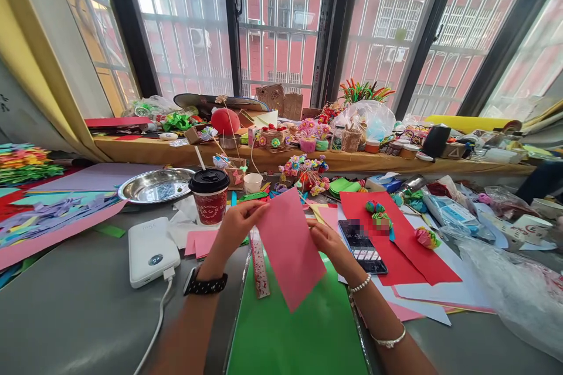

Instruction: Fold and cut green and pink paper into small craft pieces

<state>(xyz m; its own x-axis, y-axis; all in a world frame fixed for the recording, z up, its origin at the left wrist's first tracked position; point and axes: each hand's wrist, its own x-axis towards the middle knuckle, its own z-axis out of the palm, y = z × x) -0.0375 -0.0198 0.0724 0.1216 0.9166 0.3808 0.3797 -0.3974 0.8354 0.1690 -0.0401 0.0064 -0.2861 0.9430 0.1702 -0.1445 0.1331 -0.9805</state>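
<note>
A rectangular sheet of pink paper point(291, 252) is held up, tilted, over a green mat point(290, 334). My left hand point(246, 220) pinches its upper left edge between thumb and fingers. On the opposite side, my right hand point(328, 243) grips the right edge, with some fingers hidden behind the sheet. Below the paper's left edge, a patterned ruler point(260, 269) lies partly on the green mat. Small pink paper pieces point(201, 242) rest on the table just left of my left wrist.
A lidded paper cup point(210, 199) with a straw and a white power bank point(153, 252) with a cable stand left. A phone point(363, 249) lies on red paper point(413, 255) at right. Craft flowers point(308, 173) and a metal plate point(153, 186) sit farther back.
</note>
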